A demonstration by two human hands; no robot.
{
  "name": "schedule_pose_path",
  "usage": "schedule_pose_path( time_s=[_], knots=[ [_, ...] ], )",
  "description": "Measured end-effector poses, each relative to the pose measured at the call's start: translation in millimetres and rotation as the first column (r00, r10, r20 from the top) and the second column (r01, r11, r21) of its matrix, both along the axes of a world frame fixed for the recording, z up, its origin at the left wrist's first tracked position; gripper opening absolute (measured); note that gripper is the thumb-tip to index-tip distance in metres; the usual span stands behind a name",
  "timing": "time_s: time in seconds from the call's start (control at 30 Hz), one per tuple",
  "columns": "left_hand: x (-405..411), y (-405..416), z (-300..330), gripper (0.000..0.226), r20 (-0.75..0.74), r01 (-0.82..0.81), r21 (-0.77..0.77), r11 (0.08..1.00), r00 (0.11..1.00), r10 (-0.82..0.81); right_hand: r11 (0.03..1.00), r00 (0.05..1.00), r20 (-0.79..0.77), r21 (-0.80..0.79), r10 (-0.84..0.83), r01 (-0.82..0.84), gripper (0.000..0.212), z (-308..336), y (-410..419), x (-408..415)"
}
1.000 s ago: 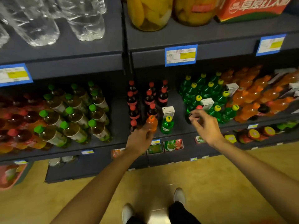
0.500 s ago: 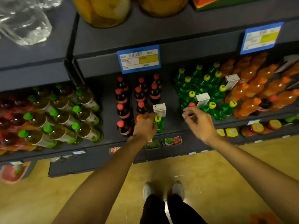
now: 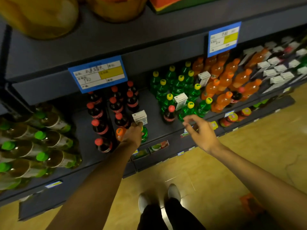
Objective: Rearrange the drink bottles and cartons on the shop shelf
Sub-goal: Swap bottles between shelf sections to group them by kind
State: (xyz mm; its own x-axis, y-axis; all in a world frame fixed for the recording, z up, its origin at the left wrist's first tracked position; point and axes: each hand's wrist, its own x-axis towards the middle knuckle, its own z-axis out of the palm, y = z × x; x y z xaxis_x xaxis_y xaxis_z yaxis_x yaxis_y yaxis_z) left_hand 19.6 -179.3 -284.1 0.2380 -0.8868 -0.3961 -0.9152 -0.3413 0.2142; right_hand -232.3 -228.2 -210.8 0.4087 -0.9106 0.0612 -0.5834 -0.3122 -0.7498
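A person's left hand (image 3: 134, 132) reaches onto the dark shop shelf (image 3: 152, 117), fingertips touching a small white carton (image 3: 140, 117); whether it grips cannot be told. A green bottle (image 3: 144, 134) sits partly hidden under that hand, an orange-capped bottle (image 3: 120, 132) just beside it. The right hand (image 3: 200, 130) hovers with fingers loosely spread, holding nothing, near a red-capped cola bottle (image 3: 169, 113) at the shelf's front edge. Bare shelf lies between the hands.

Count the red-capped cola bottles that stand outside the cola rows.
2. One cola bottle stands among the green bottles; the other cola bottle stands at the front of the orange bottles. Others may be hidden further back.
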Motion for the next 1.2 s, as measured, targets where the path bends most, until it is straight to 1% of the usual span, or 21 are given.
schedule_pose_path(
  time_s=[0.1,0.23,0.4,0.47,0.57,0.7,0.87,0.97,1.1,1.2],
  knots=[
    [0.9,1.5,0.0,0.045,0.036,0.051,-0.008,0.999,0.998,-0.05,0.999,0.999,-0.006,0.022,-0.033,0.033,0.008,3.9,8.1,1.5],
    [0.1,13.4,3.8,0.042,0.035,0.069,-0.026,0.997,0.997,-0.068,0.996,0.996,0.007,0.031,-0.086,0.086,0.007,6.6,24.4,-0.7],
    [1.1,47.6,16.9,0.047,-0.009,0.062,-0.157,0.986,0.998,-0.065,0.982,0.983,-0.03,0.042,-0.184,0.185,0.012,-1.3,44.8,-6.1],
    [-1.0,56.9,25.0,0.046,-0.033,0.044,-0.205,0.978,0.998,-0.051,0.977,0.978,-0.035,0.052,-0.204,0.206,0.011,-5.7,50.6,-4.4],
    [-7.8,68.0,33.2,0.046,-0.055,0.026,-0.226,0.974,0.998,-0.04,0.975,0.978,-0.023,0.08,-0.206,0.207,0.01,-10.6,56.7,-1.3],
    [-21.4,82.5,37.7,0.045,-0.039,0.036,-0.233,0.972,0.998,-0.046,0.984,0.985,-0.039,0.056,-0.168,0.17,0.011,-15.0,52.2,-0.6],
    [-41.9,88.1,40.6,0.045,-0.049,-0.014,-0.208,0.978,0.999,0.004,0.989,0.989,-0.012,0.008,-0.15,0.15,0.012,-13.3,20.4,-0.9],
    [-56.8,86.6,42.2,0.044,-0.062,-0.054,-0.187,0.981,0.997,0.043,0.997,0.997,-0.018,-0.023,-0.077,0.076,0.014,-10.8,-9.4,-1.2],
    [-79.3,80.3,43.9,0.043,-0.098,-0.14,-0.182,0.973,0.987,0.124,0.996,0.994,-0.108,-0.078,0.027,-0.036,0.02,-18.7,-55.3,-1.6],
    [-94.5,74.4,49.4,0.045,-0.149,-0.283,-0.192,0.94,0.955,0.257,0.983,0.965,-0.218,-0.073,0.148,-0.167,0.026,-28.4,-87.0,1.6]
  ],
)
